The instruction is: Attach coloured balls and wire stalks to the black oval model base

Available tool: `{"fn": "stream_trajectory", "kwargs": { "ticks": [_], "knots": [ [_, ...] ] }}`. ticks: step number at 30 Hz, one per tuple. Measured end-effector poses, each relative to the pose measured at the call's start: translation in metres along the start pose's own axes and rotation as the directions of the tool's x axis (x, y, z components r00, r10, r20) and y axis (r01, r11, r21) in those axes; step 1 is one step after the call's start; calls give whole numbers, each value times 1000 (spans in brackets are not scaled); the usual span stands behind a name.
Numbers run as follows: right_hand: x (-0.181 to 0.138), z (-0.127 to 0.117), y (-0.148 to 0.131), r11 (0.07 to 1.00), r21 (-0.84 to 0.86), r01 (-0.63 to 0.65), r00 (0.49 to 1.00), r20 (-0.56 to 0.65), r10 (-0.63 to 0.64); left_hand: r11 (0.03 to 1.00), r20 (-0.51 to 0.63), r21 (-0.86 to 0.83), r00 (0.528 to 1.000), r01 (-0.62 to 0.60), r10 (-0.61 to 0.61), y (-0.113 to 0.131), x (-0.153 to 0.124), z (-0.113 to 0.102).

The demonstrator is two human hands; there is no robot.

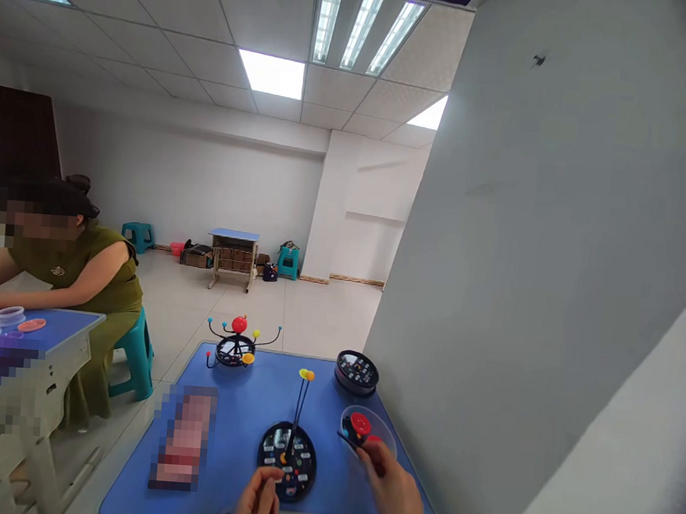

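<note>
On the blue table [232, 406] lies a black round base [287, 461] with coloured labels and thin rods rising from it to a yellow-orange ball [306, 375]. My left hand [256, 503] is at the base's near edge, fingers pinched together on something I cannot make out. My right hand [391, 491] reaches into a clear dish [366, 432] holding a red ball and small parts, fingers closed on a small black piece. A finished model [237, 343] with a red ball and arms stands at the far edge. Another black base [357, 371] sits far right.
A grey wall [551, 303] runs close along the table's right side. A blurred patch [183, 438] lies on the left of the table. Another person [72, 269] sits on a teal stool at a second table [32, 329] on the left with round lids.
</note>
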State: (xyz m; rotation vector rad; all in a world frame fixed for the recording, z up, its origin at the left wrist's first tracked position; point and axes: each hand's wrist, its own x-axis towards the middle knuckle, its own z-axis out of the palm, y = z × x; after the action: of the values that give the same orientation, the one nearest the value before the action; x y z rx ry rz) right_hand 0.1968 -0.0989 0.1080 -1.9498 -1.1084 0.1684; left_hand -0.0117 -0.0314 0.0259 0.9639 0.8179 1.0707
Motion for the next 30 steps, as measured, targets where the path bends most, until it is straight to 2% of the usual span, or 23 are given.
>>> {"fn": "stream_trajectory", "kwargs": {
  "ticks": [2, 5, 10, 12, 15, 19, 25, 30],
  "knots": [
    [5, -4, 8, 992, -121, -23, 996, -92, 12, 981, 30, 171, 996, -91, 87, 10, 9, -6],
    [8, -2, 18, 972, -236, 18, 990, -131, -50, 865, 92, 448, 974, -226, 207, 24, 24, -13],
    [8, 19, 25, 908, -400, 125, 948, -222, -228, 692, 184, 651, 949, -314, 257, 42, 46, -10],
    [6, 34, 23, 905, -358, 231, 928, -199, -316, 603, 232, 723, 941, -336, 247, 46, 52, -4],
    [2, 60, 11, 897, -175, 405, 906, -54, -420, 482, 282, 803, 936, -350, 210, 45, 60, 4],
    [-7, 95, -1, 912, -21, 409, 909, 91, -406, 384, 306, 849, 930, -364, 204, 40, 64, 9],
    [-11, 120, 5, 933, 133, 334, 932, 103, -349, 359, 337, 838, 906, -412, 255, 33, 58, 7],
    [-12, 126, 9, 919, 228, 321, 940, 42, -339, 420, 328, 791, 888, -445, 322, 27, 55, 3]
  ]
}}
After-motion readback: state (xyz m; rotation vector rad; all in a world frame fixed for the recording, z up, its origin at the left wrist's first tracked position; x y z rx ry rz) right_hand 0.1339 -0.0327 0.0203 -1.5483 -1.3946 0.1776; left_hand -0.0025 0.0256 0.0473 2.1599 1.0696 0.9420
